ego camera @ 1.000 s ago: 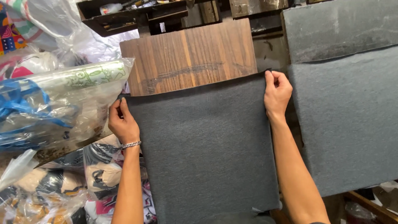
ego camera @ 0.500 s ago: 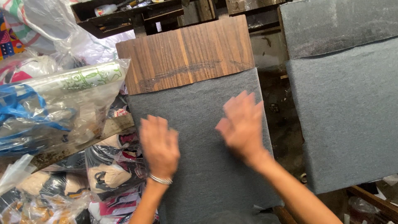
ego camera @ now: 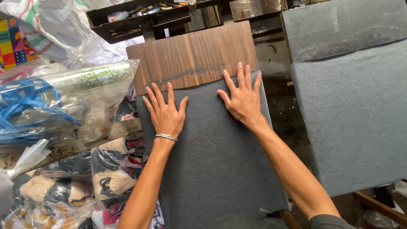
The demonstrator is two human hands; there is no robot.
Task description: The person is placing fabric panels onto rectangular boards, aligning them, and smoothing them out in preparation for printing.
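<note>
Cluttered workshop corner here. A wood-grain board (ego camera: pixel 193 53) lies flat, and a fuzzy dark grey felt sheet (ego camera: pixel 212 161) covers all of it but the far strip. Both hands rest flat on the felt near that bare strip, left hand (ego camera: pixel 166 113) and right hand (ego camera: pixel 241 98), fingers spread, gripping nothing. Right of the board sit two more grey felt panels (ego camera: pixel 352 106); left of it, crinkly clear plastic bags (ego camera: pixel 63 106).

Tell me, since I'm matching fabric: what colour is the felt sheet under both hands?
Dark grey felt sheet, plain and unpatterned, lying over a brown wood-grain board; the head view shows it.
</note>
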